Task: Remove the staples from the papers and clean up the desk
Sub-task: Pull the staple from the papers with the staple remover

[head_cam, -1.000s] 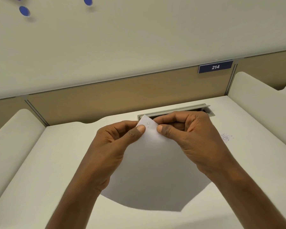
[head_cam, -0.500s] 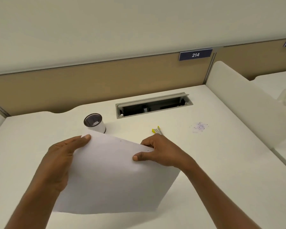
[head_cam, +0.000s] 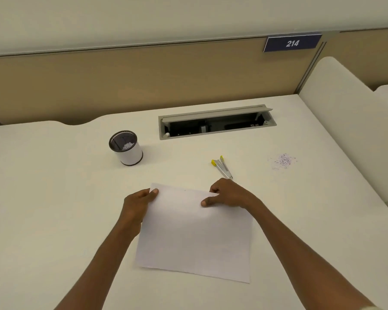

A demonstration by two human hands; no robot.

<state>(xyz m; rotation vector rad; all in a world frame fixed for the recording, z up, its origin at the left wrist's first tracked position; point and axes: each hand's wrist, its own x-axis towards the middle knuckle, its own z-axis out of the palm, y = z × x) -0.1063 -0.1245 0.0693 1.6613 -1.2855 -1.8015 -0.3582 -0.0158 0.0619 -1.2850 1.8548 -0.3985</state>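
White papers (head_cam: 195, 236) lie low over the cream desk (head_cam: 54, 209) in front of me. My left hand (head_cam: 137, 204) pinches their far left corner, thumb on top. My right hand (head_cam: 229, 194) grips the far right corner, thumb pressed on the sheet. Just beyond the right hand lies a metal staple remover with yellow tips (head_cam: 222, 167). A white cup with a dark rim (head_cam: 126, 151) stands at the back left with small bits inside. A small pile of purple staples (head_cam: 283, 161) lies at the right.
An open grey cable hatch (head_cam: 215, 124) is set in the desk at the back. A tan partition with a blue "214" label (head_cam: 292, 43) rises behind it. A cream divider (head_cam: 345, 108) borders the right side.
The papers came down from face height toward the desk. My hands moved apart from the stapled corner to the two far corners. The cup, staple remover and staples came into view.
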